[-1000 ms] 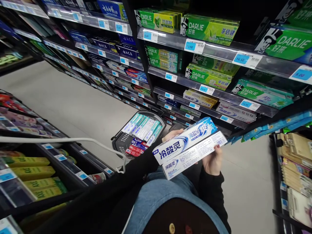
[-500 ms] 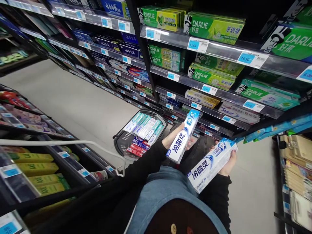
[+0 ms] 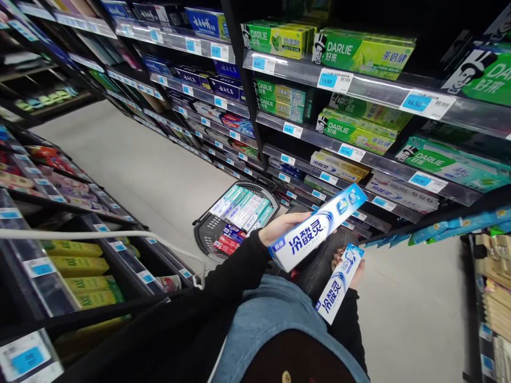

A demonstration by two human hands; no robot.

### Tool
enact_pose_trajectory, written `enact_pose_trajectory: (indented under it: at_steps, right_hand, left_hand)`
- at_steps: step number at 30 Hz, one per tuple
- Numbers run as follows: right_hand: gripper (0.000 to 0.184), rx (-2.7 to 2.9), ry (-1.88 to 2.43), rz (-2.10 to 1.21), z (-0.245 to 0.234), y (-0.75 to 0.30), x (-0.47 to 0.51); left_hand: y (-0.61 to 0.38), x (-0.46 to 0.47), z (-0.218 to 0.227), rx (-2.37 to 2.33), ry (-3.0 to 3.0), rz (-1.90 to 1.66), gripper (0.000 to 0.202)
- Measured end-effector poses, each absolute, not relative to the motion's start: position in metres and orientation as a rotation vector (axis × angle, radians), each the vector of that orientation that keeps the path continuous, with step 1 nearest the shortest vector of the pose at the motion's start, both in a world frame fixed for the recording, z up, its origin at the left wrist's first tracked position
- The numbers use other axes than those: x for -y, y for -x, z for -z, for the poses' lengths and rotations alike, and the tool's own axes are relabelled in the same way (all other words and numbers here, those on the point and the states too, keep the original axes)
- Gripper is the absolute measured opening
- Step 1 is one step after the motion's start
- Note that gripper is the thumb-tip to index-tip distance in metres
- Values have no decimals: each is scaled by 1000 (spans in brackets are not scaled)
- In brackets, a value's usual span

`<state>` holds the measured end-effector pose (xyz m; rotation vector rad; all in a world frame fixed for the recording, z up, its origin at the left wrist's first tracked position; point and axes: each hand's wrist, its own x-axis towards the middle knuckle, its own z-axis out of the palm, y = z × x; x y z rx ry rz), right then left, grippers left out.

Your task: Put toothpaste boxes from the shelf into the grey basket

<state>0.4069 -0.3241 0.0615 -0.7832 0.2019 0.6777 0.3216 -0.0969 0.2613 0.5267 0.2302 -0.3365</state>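
Observation:
My left hand (image 3: pixel 281 226) is closed around a white and blue toothpaste box (image 3: pixel 317 229), which points up and to the right; most of the fingers are behind the box. Lower and to the right, my right hand (image 3: pixel 356 271) grips a second white and blue toothpaste box (image 3: pixel 338 287) near its upper end, fingertips showing on its left side. The two boxes are apart. Beyond my left wrist stands a dark shopping basket (image 3: pixel 202 230) on the floor, holding teal and white packages (image 3: pixel 245 207) and red and blue boxes (image 3: pixel 230 239).
Shelves in front hold green toothpaste boxes (image 3: pixel 363 53) behind price tags (image 3: pixel 335 80). At left, a shelf carries yellow AXE packs (image 3: pixel 85 268), with a white cable (image 3: pixel 120 234) crossing before it. Pale floor (image 3: pixel 128 143) runs along the aisle.
My left hand has turned its box from steep to a flatter slant and moved it right. My right hand has tilted its box more upright and shifted left. The view has swung slightly left.

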Motion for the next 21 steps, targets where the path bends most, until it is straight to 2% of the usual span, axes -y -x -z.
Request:
enact_pose_trajectory:
  at_steps: [5,9,14,21]
  right_hand:
    - [52,-191,772,-731,-56,-410,330]
    - [51,-156,839,-752,-53,-411,333]
    - [44,-158,834,-737,-52,-408,332]
    - [48,-92,873,-696,-54,-406,330]
  left_hand:
    - [-325,91,-271,-295,-542,558,53]
    - [-325,86,-277,-343,-634,684,51]
    - [-322,85,-281,-315,-678,675,50]
    - [-328,87,-264,-335,-506,572,50]
